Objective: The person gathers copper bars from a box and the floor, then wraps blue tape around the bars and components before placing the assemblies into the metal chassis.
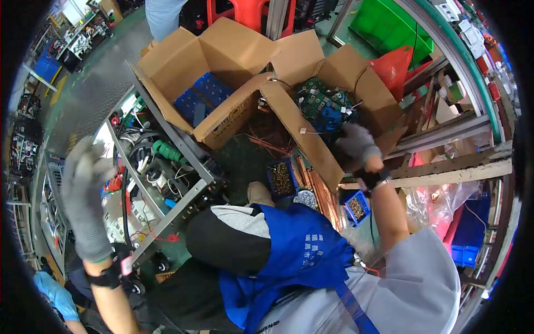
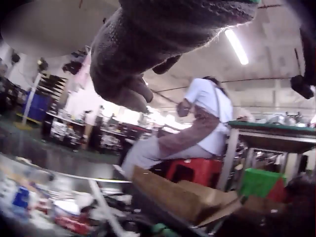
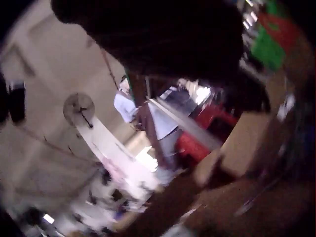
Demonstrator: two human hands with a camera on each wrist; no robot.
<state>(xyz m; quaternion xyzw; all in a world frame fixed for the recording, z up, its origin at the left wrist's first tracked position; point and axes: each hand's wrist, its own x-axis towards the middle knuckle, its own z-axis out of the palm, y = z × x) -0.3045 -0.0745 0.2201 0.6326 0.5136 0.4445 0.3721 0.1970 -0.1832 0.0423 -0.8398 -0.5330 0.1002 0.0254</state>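
Observation:
My left hand (image 1: 86,200), in a grey knit glove, is raised above the open frame of parts on the left. Its fingers are loosely bent with nothing between them; the left wrist view shows the gloved fingers (image 2: 121,81) in the air. My right hand (image 1: 359,143), also gloved, is at the inner side of the right cardboard box (image 1: 300,128), beside green circuit boards (image 1: 317,100) and a blue piece (image 1: 332,118). I cannot tell whether its fingers hold anything. In the right wrist view that hand is a dark shape.
Another cardboard box (image 1: 222,128) holds blue boards (image 1: 203,94). Below stand blue bins of small brass-coloured parts (image 1: 282,178) and copper strips (image 1: 314,183). A metal frame (image 1: 186,195) with cables and components lies left. A seated person (image 2: 207,108) is across from me.

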